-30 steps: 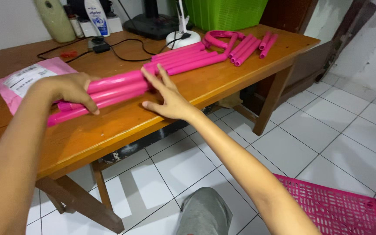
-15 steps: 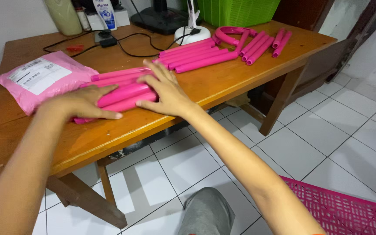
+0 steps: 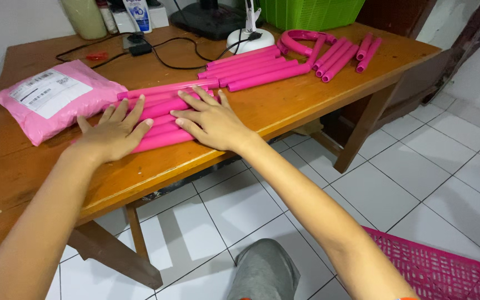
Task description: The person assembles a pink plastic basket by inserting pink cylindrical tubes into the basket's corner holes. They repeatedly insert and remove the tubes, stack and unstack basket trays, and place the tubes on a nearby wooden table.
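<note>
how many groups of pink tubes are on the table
3: one bunch of pink plastic tubes under the left hand and right hand, a second bunch mid-table, a third at the far right. Exact tube counts are partly hidden.

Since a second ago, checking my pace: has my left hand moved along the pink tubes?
Yes. The left hand slid right along the pink tubes, away from the pink parcel, closer to the right hand.
</note>
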